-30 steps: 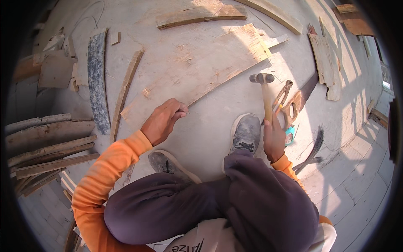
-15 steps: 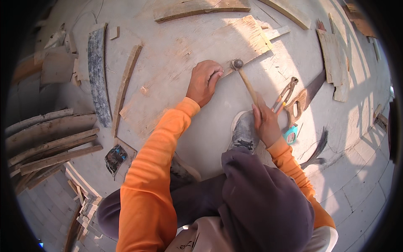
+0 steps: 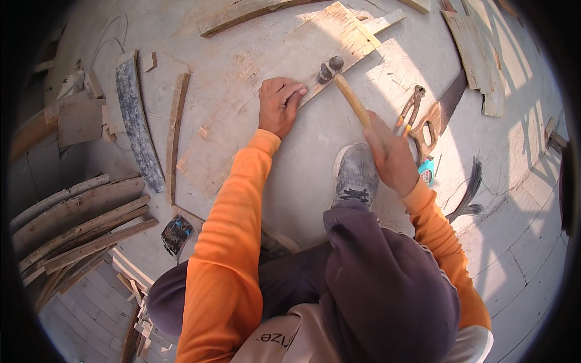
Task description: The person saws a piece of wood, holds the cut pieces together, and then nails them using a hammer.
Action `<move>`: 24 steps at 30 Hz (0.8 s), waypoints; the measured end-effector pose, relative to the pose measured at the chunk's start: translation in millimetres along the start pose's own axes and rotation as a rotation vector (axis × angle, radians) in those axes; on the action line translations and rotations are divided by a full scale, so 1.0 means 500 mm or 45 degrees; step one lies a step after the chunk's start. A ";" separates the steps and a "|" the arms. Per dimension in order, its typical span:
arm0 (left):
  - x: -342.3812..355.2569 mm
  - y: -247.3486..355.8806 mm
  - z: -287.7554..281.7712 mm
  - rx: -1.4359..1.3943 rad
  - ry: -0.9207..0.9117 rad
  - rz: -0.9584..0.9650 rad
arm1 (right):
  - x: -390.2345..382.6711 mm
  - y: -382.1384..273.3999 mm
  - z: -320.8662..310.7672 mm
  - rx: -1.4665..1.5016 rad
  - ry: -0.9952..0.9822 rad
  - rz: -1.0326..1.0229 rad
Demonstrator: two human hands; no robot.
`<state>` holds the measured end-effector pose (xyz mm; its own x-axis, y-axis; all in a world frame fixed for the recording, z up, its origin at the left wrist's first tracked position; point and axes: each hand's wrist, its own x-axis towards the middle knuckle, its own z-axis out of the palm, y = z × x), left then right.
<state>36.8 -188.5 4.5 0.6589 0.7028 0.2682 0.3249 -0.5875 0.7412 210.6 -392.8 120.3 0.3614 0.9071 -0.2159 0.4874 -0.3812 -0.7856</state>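
Note:
My left hand [image 3: 280,107] rests on a long, worn wooden board [image 3: 348,36]. Its thumb and fingers are pressed together near the board's edge; whatever lies between them is too small to make out. In my right hand [image 3: 392,158] is a hammer [image 3: 352,100], gripped by its light wooden handle. The dark hammer head is over the board's near edge, just right of my left fingers; I cannot tell whether it touches the wood. Close beyond my right hand lie pincers [image 3: 411,109], a handsaw [image 3: 431,130] and a turquoise tape measure [image 3: 427,171].
My shoe [image 3: 354,175] is planted below the hammer. A bundle of dark wire [image 3: 469,190] lies at right. Stacked planks [image 3: 85,212] fill the left side, with a black-and-blue object [image 3: 177,233] beside them. A stained plank [image 3: 138,118] and a narrow strip [image 3: 177,136] lie left of the board.
The whole view has shifted slightly. The hammer head has turned a little and shows more of its side, still at the board's edge. Both hands keep their holds.

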 end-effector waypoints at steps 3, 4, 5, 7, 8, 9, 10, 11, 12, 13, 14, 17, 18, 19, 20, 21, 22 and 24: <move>-0.005 -0.003 0.002 0.000 0.029 -0.003 | -0.002 -0.025 -0.001 0.033 0.025 -0.021; -0.007 -0.002 0.001 -0.012 0.025 -0.024 | -0.007 -0.035 0.001 0.044 0.052 -0.041; -0.009 -0.001 0.000 -0.023 0.021 -0.045 | -0.011 -0.041 0.004 0.056 0.079 -0.061; -0.011 -0.002 -0.003 -0.049 0.020 -0.072 | -0.018 -0.042 0.011 0.071 0.057 -0.081; -0.011 -0.003 -0.004 -0.063 0.024 -0.077 | -0.020 -0.041 0.013 0.076 0.049 -0.089; -0.011 -0.003 -0.005 -0.076 0.027 -0.083 | -0.021 -0.039 0.017 0.072 -0.004 -0.052; -0.009 -0.002 -0.005 -0.090 0.028 -0.086 | -0.021 -0.038 0.018 0.064 -0.050 -0.012; -0.008 0.000 -0.006 -0.104 0.028 -0.089 | -0.020 -0.038 0.019 0.057 -0.097 0.027; -0.006 0.002 -0.005 -0.118 0.028 -0.093 | -0.018 -0.039 0.020 0.033 -0.081 0.008; -0.007 0.003 -0.006 -0.114 0.036 -0.091 | -0.018 -0.038 0.026 0.017 -0.073 -0.012; -0.006 0.003 -0.006 -0.110 0.045 -0.090 | -0.019 -0.042 0.029 0.014 -0.062 -0.028; -0.009 -0.002 -0.007 -0.116 0.051 -0.092 | -0.017 -0.067 0.027 0.023 -0.026 -0.072; -0.011 -0.004 -0.008 -0.121 0.051 -0.094 | -0.018 -0.064 0.031 0.017 -0.025 -0.092; -0.011 -0.006 -0.006 -0.116 0.052 -0.082 | -0.016 -0.059 0.033 0.006 -0.018 -0.116; -0.010 -0.008 -0.005 -0.110 0.055 -0.071 | -0.015 -0.054 0.036 -0.004 -0.012 -0.140; -0.011 -0.009 -0.004 -0.104 0.057 -0.059 | -0.014 -0.046 0.041 -0.001 -0.025 -0.126; -0.010 -0.007 -0.005 -0.074 0.049 -0.044 | -0.012 -0.039 0.046 0.000 -0.037 -0.112; -0.006 -0.003 -0.007 -0.012 0.032 -0.015 | -0.009 -0.041 0.043 0.003 -0.026 -0.072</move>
<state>32.1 -188.2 4.8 0.6380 0.7194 0.2744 0.3258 -0.5752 0.7503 182.0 -385.2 124.9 0.3167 0.9308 -0.1828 0.5045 -0.3285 -0.7985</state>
